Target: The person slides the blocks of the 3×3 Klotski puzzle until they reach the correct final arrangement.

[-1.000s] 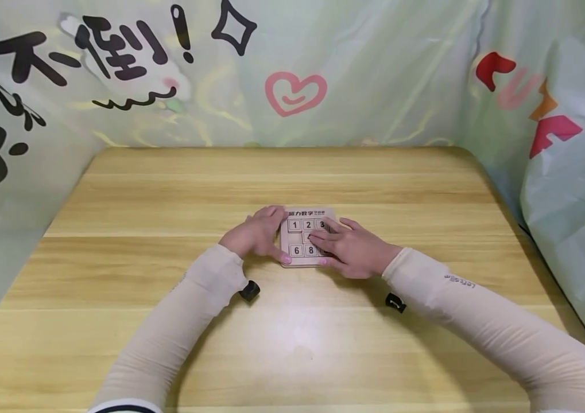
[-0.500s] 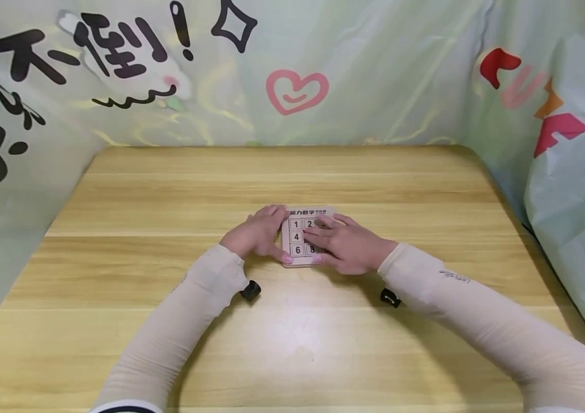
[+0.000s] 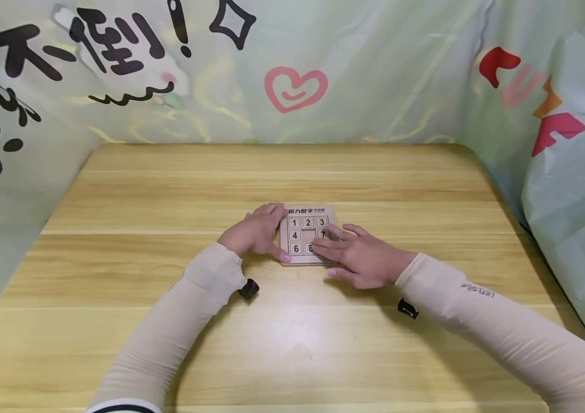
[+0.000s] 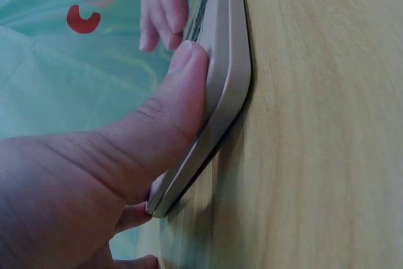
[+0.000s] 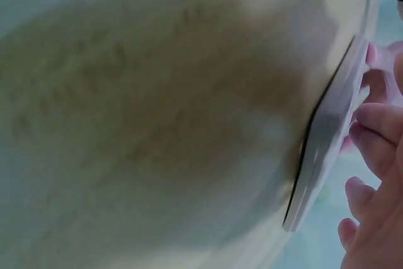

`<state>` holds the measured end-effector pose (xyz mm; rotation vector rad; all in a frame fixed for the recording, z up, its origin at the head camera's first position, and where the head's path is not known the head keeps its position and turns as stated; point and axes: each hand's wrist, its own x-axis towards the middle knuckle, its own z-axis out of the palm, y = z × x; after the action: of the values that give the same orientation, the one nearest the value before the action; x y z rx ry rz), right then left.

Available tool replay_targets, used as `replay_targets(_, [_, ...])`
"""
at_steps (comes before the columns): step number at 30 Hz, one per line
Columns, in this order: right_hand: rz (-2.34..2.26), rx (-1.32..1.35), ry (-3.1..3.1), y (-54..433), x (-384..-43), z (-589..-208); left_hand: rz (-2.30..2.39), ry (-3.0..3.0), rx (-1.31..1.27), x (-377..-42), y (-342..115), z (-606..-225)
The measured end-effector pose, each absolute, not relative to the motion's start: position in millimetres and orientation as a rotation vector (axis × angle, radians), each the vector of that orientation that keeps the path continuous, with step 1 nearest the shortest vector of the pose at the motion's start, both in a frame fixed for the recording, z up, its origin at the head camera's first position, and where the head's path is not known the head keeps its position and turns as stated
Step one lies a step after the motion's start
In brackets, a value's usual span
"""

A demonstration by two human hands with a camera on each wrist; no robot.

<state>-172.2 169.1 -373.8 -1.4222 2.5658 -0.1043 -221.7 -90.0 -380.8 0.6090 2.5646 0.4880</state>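
Note:
A sliding number puzzle (image 3: pixel 308 235) in a flat pinkish-beige frame lies on the wooden table. Tiles 1, 2, 3 form its top row; 4 is at the middle left, 7 at the middle right, with a gap between. Below, 6 and part of 8 show; the lower right corner is under fingers. My left hand (image 3: pixel 255 230) holds the puzzle's left side, its thumb on the lower left rim, as the left wrist view (image 4: pixel 157 111) also shows. Over the lower right part, my right hand (image 3: pixel 361 255) extends its fingers, at or just above the tiles; contact is unclear.
The wooden table (image 3: pixel 168 189) stretches around the puzzle on all sides. A printed pale green curtain (image 3: pixel 375 74) hangs behind it and at both sides. Small black devices (image 3: pixel 248 289) sit under both wrists.
Tile 4 has slid from the centre to the middle left, and the centre cell now shows bare. My right hand moved left, then back to the right and nearer. The left hand stayed put.

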Motion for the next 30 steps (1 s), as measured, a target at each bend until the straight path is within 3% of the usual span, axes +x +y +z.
replay_targets(30, [-0.099, -1.405, 2.644, 160, -171, -382, 0.464, 2.571, 0.624, -222, -90, -381])
